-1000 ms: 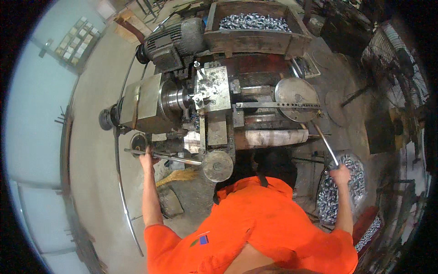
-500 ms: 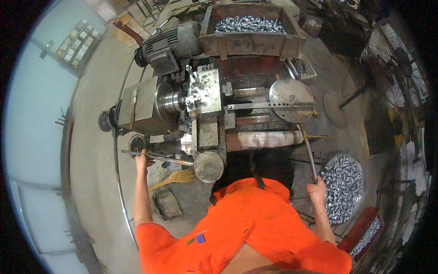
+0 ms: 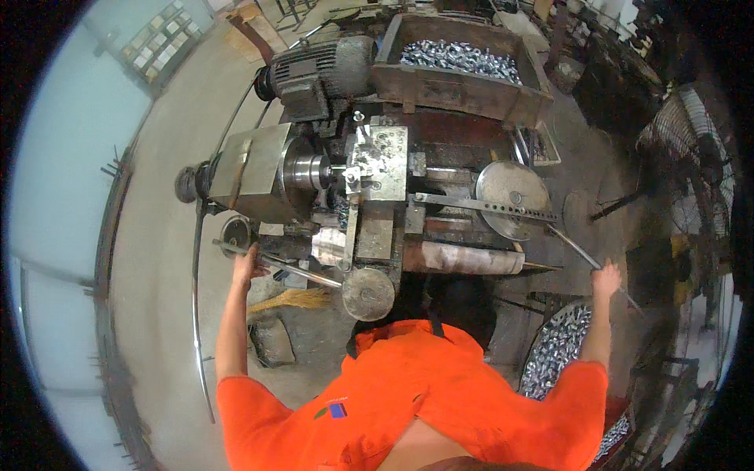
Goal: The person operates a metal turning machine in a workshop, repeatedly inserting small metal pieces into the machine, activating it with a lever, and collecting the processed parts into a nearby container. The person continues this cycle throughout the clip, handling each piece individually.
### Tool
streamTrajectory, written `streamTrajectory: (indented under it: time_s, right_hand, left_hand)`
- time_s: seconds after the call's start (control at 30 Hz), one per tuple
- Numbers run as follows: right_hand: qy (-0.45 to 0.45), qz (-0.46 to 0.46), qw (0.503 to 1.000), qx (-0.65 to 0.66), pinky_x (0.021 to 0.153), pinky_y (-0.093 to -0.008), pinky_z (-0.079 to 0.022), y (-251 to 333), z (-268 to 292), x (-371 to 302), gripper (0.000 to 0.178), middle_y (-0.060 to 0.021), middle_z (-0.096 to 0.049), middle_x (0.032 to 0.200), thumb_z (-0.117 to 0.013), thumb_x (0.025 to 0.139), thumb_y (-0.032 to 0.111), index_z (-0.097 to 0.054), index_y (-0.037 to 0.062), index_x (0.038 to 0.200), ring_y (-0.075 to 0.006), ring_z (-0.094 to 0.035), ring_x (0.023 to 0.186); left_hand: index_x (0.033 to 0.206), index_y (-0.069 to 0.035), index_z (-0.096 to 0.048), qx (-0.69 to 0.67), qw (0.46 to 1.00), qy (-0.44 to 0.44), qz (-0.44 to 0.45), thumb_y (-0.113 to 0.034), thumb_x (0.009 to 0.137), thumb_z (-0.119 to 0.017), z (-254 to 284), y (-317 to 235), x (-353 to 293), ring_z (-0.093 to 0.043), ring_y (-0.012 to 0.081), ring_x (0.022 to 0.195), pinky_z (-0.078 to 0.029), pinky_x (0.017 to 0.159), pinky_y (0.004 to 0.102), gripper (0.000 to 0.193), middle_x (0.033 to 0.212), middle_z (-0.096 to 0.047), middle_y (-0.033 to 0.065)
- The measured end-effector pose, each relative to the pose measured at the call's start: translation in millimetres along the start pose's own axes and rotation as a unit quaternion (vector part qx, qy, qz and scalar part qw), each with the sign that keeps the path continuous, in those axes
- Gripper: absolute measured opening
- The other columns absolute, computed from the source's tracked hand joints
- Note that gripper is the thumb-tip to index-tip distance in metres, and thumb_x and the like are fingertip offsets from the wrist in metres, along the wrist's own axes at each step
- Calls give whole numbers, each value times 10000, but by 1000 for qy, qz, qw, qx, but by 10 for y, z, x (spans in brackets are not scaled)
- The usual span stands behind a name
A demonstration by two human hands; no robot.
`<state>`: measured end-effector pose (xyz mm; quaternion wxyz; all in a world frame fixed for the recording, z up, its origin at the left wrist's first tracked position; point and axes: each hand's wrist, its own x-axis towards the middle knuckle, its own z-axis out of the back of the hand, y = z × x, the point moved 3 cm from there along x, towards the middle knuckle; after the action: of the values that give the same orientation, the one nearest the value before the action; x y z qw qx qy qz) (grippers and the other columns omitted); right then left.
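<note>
My right hand (image 3: 605,279) is closed round a steel lever (image 3: 576,248) that sticks out from a round metal disc (image 3: 503,184) on the right of a lathe-like machine. A flat bar with a row of holes (image 3: 463,202) links this disc to the metal tool block (image 3: 387,163). On the left, my left hand (image 3: 248,265) grips a long lever rod (image 3: 302,272), which runs to a smaller round disc (image 3: 367,295) in front of the block. A cylindrical steel chuck (image 3: 308,171) faces the block across a small gap; what sits in that gap is too small to name.
Behind the machine stand an electric motor (image 3: 314,71) and a bin (image 3: 463,90) full of small shiny metal pieces. More such pieces fill a round container (image 3: 550,353) at lower right. A straw broom (image 3: 290,300) lies on the floor; a long rod (image 3: 196,330) runs down the left.
My right hand has swung its lever outward to the right and away from me, turning the large disc. The tool block has moved right from the chuck. My left hand stays at its lever.
</note>
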<state>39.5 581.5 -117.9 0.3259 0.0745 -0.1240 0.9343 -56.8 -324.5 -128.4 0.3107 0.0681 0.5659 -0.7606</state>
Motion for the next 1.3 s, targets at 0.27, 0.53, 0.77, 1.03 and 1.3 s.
streamTrajectory:
  time_s: [0.27, 0.53, 0.77, 1.03, 1.3]
  right_hand:
    - [-182, 112, 933, 289, 1049, -422, -272, 1187, 303, -791, 808, -223, -352, 1363, -641, 580, 166, -373, 53, 1334, -355, -346, 1253]
    - [51, 194, 891, 408, 828, -373, -470, 1797, 391, -1801, 383, -193, -604, 1035, -612, 573, 111, -636, 13, 942, -357, -581, 953]
    - [151, 187, 861, 448, 779, -361, -483, 2054, 772, -1932, 345, -180, -635, 904, -596, 587, 138, -652, 13, 904, -338, -611, 853]
    - [38, 273, 849, 451, 732, -359, -497, 2277, 1455, -1190, 300, -162, -641, 876, -607, 603, 75, -648, 27, 896, -313, -625, 809]
    - [-28, 522, 690, 500, 767, -382, -476, 4167, 2766, -918, 341, -149, -623, 896, -610, 589, 172, -652, 47, 903, -326, -591, 858]
  left_hand:
    - [1192, -26, -493, 40, 999, -21, -8, -524, 857, -483, 310, 1027, 247, -617, 257, 816, -477, 720, 409, 600, 933, -631, 137]
    - [860, -23, -605, 604, 772, -66, -184, -480, 836, -504, -512, 1169, 334, -627, 351, 745, -507, 660, 427, 468, 794, -640, 184]
    - [942, -92, -551, 422, 798, -326, -281, -489, 798, -519, -944, 2049, 559, -637, 297, 667, -508, 600, 405, 424, 735, -641, 118]
    - [1149, -36, -483, 584, 801, 10, -129, -458, 839, -488, -496, 1436, 357, -609, 361, 874, -483, 748, 461, 524, 948, -623, 210]
    - [1136, -82, -570, 340, 934, 8, -111, -336, 824, -566, 451, 618, -11, -624, 308, 802, -487, 677, 386, 403, 853, -643, 180]
